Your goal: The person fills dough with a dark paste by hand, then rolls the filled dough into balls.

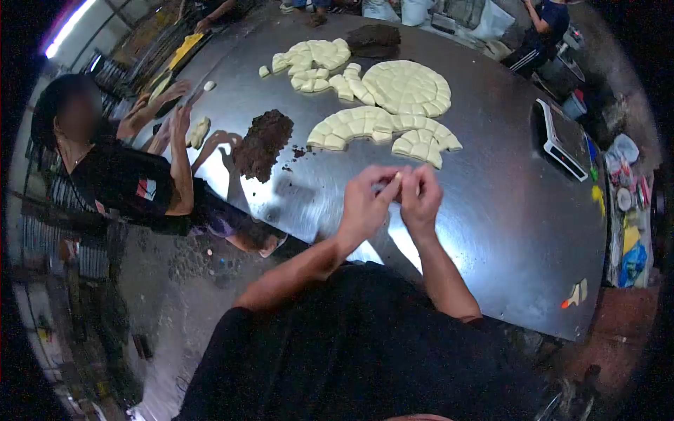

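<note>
My left hand (pixel 366 201) and my right hand (pixel 421 198) meet in front of my chest, above the near side of the metal table. Fingers of both are bent and pinched together around a small pale piece of dough (pixel 399 176), mostly hidden by the fingertips. Just beyond them lies a curved band of cut dough pieces (pixel 354 125). Behind that is a round slab of dough (pixel 407 88) scored into portions. More cut dough (pixel 312 55) sits farther back. A crumbly dark brown mound (pixel 263 145) rests to the left of my hands.
The metal table (pixel 491 231) bears a second dark mound (pixel 374 41) at the back, a scale (pixel 560 140) at right, and a brush (pixel 576 293) near the right corner. A co-worker (pixel 133 161) stands at left, hands over the table. Another person (pixel 547 28) is at far right.
</note>
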### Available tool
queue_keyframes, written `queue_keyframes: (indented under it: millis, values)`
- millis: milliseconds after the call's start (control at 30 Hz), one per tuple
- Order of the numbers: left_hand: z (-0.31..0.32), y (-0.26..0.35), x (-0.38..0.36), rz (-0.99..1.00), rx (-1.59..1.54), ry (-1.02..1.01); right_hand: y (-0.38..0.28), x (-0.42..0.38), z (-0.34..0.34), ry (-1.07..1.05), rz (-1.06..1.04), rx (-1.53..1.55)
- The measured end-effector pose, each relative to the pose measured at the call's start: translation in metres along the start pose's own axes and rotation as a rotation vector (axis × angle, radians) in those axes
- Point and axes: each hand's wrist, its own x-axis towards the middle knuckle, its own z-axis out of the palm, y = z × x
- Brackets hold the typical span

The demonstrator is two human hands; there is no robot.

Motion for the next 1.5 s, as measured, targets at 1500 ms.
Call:
queue_keyframes:
  millis: [1500]
  values:
    - [-0.269,-0.182,-0.07,-0.216,-0.433,0.594,0.057,0.0,0.283,-0.782,0.074,0.26]
